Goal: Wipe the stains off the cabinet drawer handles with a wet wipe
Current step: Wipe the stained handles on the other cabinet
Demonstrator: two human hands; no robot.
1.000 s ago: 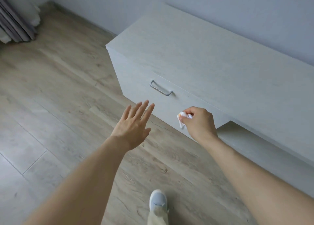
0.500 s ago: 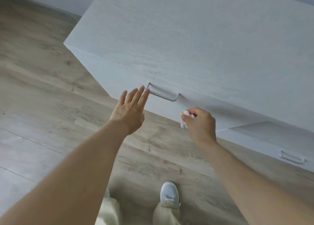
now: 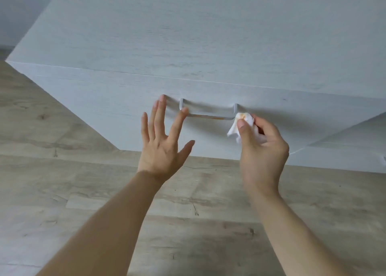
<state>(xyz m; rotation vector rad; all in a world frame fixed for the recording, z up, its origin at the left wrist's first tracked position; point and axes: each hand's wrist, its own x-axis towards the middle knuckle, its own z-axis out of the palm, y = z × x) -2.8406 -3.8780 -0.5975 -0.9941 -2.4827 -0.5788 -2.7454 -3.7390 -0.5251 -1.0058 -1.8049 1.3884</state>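
Hands apart: left hand (image 3: 161,148) spread flat, fingertips by the handle (image 3: 207,115); right hand (image 3: 259,148) pinches the wet wipe (image 3: 243,122), whose orange-soiled face could re-smear stains.

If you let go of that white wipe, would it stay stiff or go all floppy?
Probably floppy: the wipe is crumpled, and a loose corner droops below the right hand pinching it. It looks light, held by fingertips alone. It likely smears too, with an orange mark near the handle.
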